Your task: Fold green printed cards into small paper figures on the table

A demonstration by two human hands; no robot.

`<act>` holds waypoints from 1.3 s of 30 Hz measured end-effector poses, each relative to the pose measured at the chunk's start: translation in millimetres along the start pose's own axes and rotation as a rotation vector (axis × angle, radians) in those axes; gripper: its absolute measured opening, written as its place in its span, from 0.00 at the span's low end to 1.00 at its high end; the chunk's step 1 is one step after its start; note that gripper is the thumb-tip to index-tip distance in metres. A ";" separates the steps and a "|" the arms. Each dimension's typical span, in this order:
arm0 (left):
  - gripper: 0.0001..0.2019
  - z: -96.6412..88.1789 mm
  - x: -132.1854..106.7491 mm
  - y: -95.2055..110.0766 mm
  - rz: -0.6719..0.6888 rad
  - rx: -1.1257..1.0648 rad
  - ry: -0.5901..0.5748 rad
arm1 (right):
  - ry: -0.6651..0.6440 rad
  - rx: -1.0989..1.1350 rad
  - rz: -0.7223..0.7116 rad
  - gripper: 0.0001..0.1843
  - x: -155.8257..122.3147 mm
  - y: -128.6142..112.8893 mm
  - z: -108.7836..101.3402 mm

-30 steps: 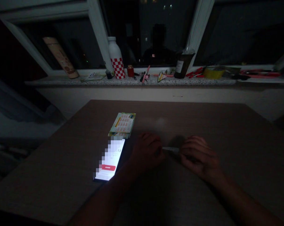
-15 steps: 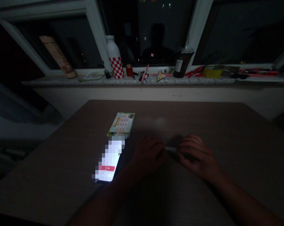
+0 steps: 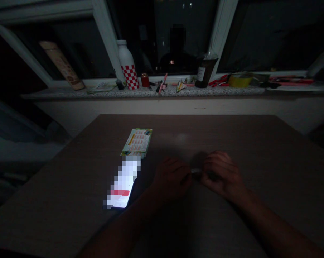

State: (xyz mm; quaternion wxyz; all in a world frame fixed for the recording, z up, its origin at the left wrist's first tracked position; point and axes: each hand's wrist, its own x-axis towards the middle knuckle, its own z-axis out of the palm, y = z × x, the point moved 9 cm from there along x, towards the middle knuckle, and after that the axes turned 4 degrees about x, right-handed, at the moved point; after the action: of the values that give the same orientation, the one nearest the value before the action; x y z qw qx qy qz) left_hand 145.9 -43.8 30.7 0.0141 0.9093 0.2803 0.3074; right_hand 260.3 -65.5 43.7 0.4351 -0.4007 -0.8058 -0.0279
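The room is dark. My left hand point(image 3: 172, 177) and my right hand point(image 3: 221, 173) rest close together on the brown table point(image 3: 231, 136), both with fingers curled. Between them they pinch a small pale strip point(image 3: 196, 171); only a short bit of it shows, and I cannot make out what it is. A lit phone point(image 3: 123, 184) lies face up just left of my left hand. Beyond the phone lies a green and yellow printed card pack point(image 3: 137, 142).
A stone windowsill point(image 3: 140, 92) runs along the back with a red-and-white checked bottle point(image 3: 127, 65), a tan cylinder point(image 3: 62, 64), a dark jar point(image 3: 203, 72), a yellow tape roll point(image 3: 238, 80) and several pens. Dark window panes reflect a person.
My two hands have drawn closer together, so less of the pale strip shows between them. The view has shifted slightly; phone and card pack stay put.
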 end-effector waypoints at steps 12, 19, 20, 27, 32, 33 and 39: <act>0.05 -15.2 -7.9 -23.2 -0.092 -0.024 0.071 | 0.044 0.009 0.050 0.09 -4.4 17.1 -20.7; 0.04 -3.9 -6.6 -12.3 -0.083 -0.056 0.021 | -0.080 0.101 -0.051 0.08 -0.4 -6.2 4.9; 0.04 -3.5 -6.8 -11.9 -0.083 -0.062 0.020 | -0.093 0.110 -0.062 0.07 -1.1 -6.5 6.7; 0.04 -0.6 -0.8 -1.0 -0.004 -0.059 0.034 | -0.112 0.131 -0.111 0.03 -5.7 -7.6 12.3; 0.02 -0.7 2.8 1.7 0.025 -0.034 0.056 | -0.124 0.140 -0.155 0.05 -6.6 -11.1 13.5; 0.01 -1.9 2.8 1.1 0.023 -0.035 0.065 | -0.130 0.140 -0.161 0.06 -6.5 -11.5 13.2; 0.02 -11.9 0.6 -9.7 -0.022 -0.033 0.087 | -0.122 0.140 -0.138 0.07 -3.4 -8.3 3.9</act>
State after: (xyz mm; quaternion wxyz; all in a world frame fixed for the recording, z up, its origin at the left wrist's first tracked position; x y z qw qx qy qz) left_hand 134.6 -37.1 38.7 0.0203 0.8914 0.2857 0.3511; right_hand 253.1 -71.7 41.4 0.4093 -0.3142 -0.8563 0.0229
